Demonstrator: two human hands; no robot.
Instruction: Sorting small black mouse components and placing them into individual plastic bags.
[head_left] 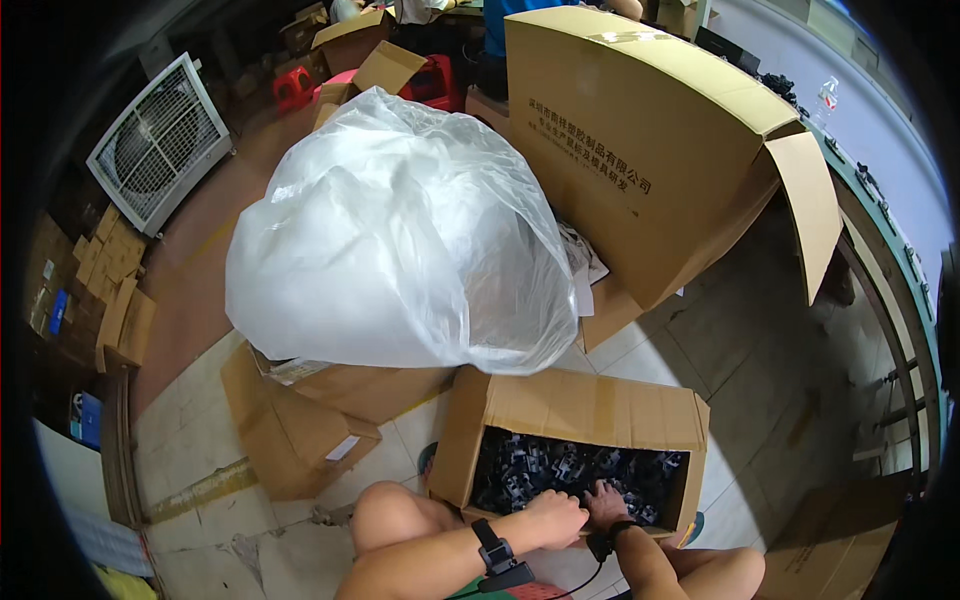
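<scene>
An open cardboard box (580, 408) stands on the floor between my knees, its far flap raised. Many small black plastic parts (535, 468) fill it, too jumbled to tell their exact kind. My left hand (557, 519) is closed over the near edge of the box, beside the parts; whatever its fingers may hold is hidden. Close to its right, my right hand (606, 506) reaches over the same edge with its fingers apart, touching the parts. A black strap with a small device (497, 558) circles my left wrist, and a dark band (622, 528) circles the right one.
A large translucent plastic bag (390, 230) bulges beyond the box, above other cartons (300, 430). To its right leans a tall open carton (640, 150). A workbench (915, 270) runs along the right. Far left stands a fan cooler (160, 140); red stools (293, 90) and people are behind.
</scene>
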